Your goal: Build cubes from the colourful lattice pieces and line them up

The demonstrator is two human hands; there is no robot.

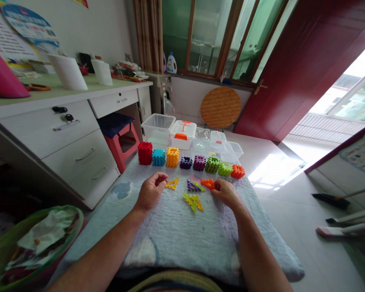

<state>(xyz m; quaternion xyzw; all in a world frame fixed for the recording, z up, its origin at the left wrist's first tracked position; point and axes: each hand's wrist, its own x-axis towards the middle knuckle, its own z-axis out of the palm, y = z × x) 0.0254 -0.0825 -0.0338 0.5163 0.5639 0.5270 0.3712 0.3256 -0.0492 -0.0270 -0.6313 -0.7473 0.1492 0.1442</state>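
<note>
My left hand is closed, its fingertips pinching the left corner of a yellow triangular building piece on the cloth. Opposite it, my right hand has thumb and fingers closed on orange triangular building pieces. Between the hands lie purple triangular pieces with a green one against them. Nearer to me is a loose pile of yellow-green and yellow triangular pieces. Behind, a row of block stacks runs from a red stack through blue, yellow, purple and green to an orange stack.
Clear plastic boxes stand at the table's far end, among them an open bin and a lidded box with orange latches. A blue-grey cloth covers the table. A stool and a waste basket are at the left.
</note>
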